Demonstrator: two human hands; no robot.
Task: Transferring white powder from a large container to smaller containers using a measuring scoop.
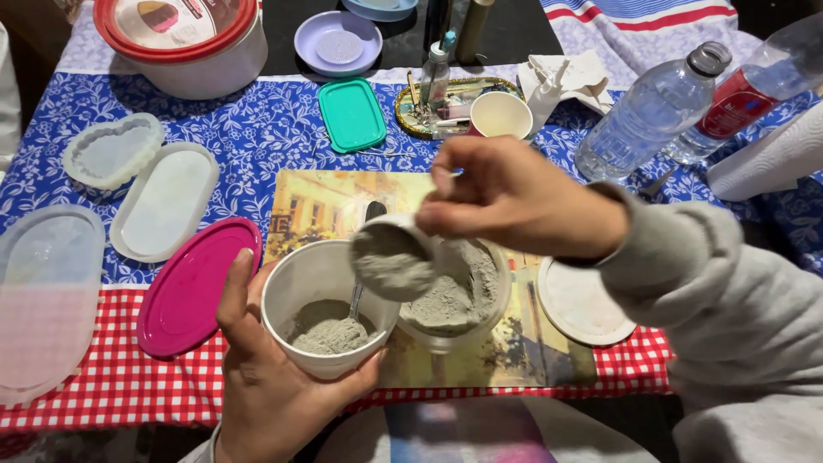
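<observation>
My left hand (261, 373) grips a white cup (300, 287) from below, near the table's front edge. Grey powder (326, 330) lies in its bottom, and a metal spoon (362, 274) stands in it. My right hand (514, 201) holds a small white scoop cup (390, 257) full of grey powder, tilted over the white cup's rim. Right behind it sits a clear tub (454, 309) heaped with the same grey powder. All of this is above a picture placemat (330, 201).
A magenta lid (193, 287) lies left of the cup. Translucent moulds (163, 201) and a heart-shaped one (111, 150) lie further left. A teal lid (351, 114), paper cup (501, 114), two plastic bottles (651, 111) and a red-lidded tub (184, 39) stand behind. A round white lid (583, 304) lies right.
</observation>
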